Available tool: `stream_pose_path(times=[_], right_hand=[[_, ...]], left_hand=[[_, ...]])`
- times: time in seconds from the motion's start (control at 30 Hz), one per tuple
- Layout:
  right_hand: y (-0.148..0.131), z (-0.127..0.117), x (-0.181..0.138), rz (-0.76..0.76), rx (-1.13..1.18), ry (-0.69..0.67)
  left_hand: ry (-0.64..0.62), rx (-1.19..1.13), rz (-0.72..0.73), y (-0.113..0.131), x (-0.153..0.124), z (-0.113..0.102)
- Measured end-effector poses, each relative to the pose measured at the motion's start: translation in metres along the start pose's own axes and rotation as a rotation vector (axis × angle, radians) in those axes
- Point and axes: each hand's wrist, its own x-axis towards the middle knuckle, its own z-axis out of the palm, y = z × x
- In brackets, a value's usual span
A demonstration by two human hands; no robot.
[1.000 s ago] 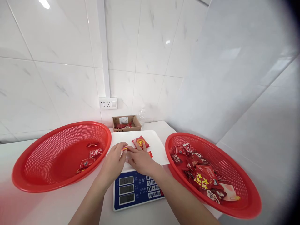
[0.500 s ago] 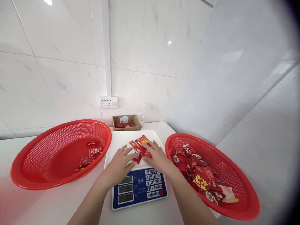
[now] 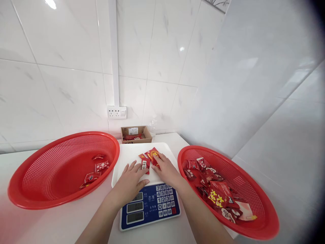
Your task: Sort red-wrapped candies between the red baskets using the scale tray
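A white scale (image 3: 127, 152) with a blue keypad panel stands before me. On its pan lie red snack packets. My left hand (image 3: 130, 179) is open over the pan's near left part, palm down with fingers spread. Its fingertips touch a narrow red packet (image 3: 145, 164) with a white label. My right hand (image 3: 166, 169) is also open, its fingers and thumb apart over a larger red packet (image 3: 151, 154) with yellow print. The hand covers part of that packet and whatever lies beneath the palm.
At the left stands a red perforated basket (image 3: 63, 144) with several packets along its right side. Another red basket (image 3: 264, 203) at the right holds many more. Behind the scale are a cardboard box (image 3: 137, 131) and clear plastic (image 3: 152, 127). A wall socket (image 3: 116, 112) sits above.
The packets between my hands have shifted, and the narrow one now lies more upright in view. My left thumb has moved off it. My right hand covers more of the packets on its side.
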Motion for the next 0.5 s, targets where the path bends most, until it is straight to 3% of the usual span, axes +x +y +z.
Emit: stream_pose_path(times=[0.27,0.5], right_hand=[[-0.001,0.003,-0.01,-0.062,0.025,0.022],[0.0,-0.005,-0.022,0.019,0.045,0.062]], left_hand=[[0.027,-0.064,0.056,0.005,-0.003,-0.006],[0.013,-0.054,0.063,0.005,-0.004,-0.004]])
